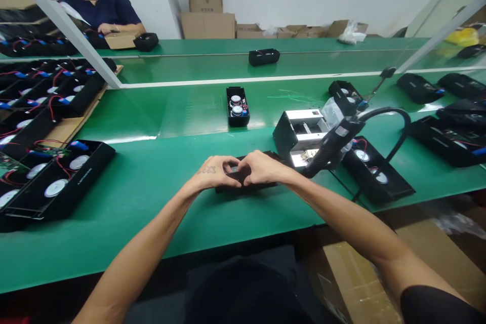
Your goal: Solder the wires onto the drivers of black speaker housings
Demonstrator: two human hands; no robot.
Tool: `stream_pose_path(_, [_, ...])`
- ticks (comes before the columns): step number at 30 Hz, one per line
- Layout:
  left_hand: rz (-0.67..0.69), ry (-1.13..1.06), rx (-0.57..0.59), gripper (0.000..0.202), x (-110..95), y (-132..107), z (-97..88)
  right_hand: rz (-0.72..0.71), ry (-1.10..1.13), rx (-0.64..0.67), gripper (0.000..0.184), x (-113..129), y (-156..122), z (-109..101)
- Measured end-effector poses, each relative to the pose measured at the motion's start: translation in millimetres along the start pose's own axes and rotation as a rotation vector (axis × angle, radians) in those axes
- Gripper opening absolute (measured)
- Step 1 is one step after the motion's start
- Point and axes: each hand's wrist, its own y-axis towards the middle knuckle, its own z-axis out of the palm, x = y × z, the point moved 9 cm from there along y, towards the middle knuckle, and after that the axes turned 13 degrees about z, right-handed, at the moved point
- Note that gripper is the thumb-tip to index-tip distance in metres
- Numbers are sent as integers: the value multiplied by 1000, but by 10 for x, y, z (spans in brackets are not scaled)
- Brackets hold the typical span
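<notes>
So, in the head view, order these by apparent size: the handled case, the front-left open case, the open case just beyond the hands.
1. Front-left open case
2. Handled case, partly hidden
3. Open case just beyond

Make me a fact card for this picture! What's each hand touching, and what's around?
Left grip: bare hand, fingers curled at a black case
Right grip: bare hand, at the same case
Table: green
Right side: black tool
Left side: open cases, round white parts inside
Back left: another person, dark top
</notes>
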Motion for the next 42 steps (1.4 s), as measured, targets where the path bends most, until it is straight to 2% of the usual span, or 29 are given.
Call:
stream_pose_path(6, [13,-21,12,55,-15,18,4,8,-48,-1,22,28,19,-1])
stream_pose_path(15, [-1,21,16,52,-23,-23,52,70,-80,-45,26,6,15,74])
stream_pose_path(19, [17,102,-7,44,-99,-114,90,-66,-132,-119,29,159,-256,116])
stream_pose_path(20, [32,146,-10,42,-125,-152,121,-127,-105,-201,30,194,-393,68])
stream_pose_path(21, [56,207,-12,39,-157,-197,164,-180,-42,-337,30,193,-562,-37])
stream_pose_path(22, [95,281,-15,35,-197,-247,220,-208,52,-535,29,120,-770,-197])
stream_pose_path(23, [147,364,-22,30,-243,-301,286,-185,167,-788,27,-55,-1021,-385])
stream_pose_path(25, [279,525,-50,22,-350,-420,432,32,372,-1331,33,-640,-1586,-634])
stream_pose_path(26, [346,586,-73,20,-401,-481,498,187,434,-1508,43,-941,-1791,-655])
stream_pose_path(27, [407,629,-97,20,-444,-537,552,324,474,-1583,49,-1201,-1892,-651])
stream_pose_path(28, [456,658,-124,20,-479,-585,587,424,509,-1553,52,-1422,-1882,-641])
stream_pose_path(29, [493,674,-147,21,-504,-622,607,468,559,-1445,50,-1599,-1782,-620])
stream_pose_path(31, [533,683,-174,20,-530,-660,612,438,707,-1230,42,-1795,-1536,-521])
stream_pose_path(32, [541,684,-183,18,-537,-664,604,387,795,-1180,40,-1820,-1451,-462])
stream_pose_path(35, [544,680,-202,14,-538,-657,572,194,1045,-1170,40,-1750,-1333,-316])
stream_pose_path(38, [536,676,-214,14,-516,-650,563,94,1239,-1037,35,-1663,-1213,-268])
stream_pose_path(40, [535,676,-218,15,-500,-647,567,40,1310,-1085,35,-1665,-1289,-410])
stream_pose_path(42, [533,674,-226,13,-487,-640,565,-50,1309,-1261,36,-1682,-1479,-658])
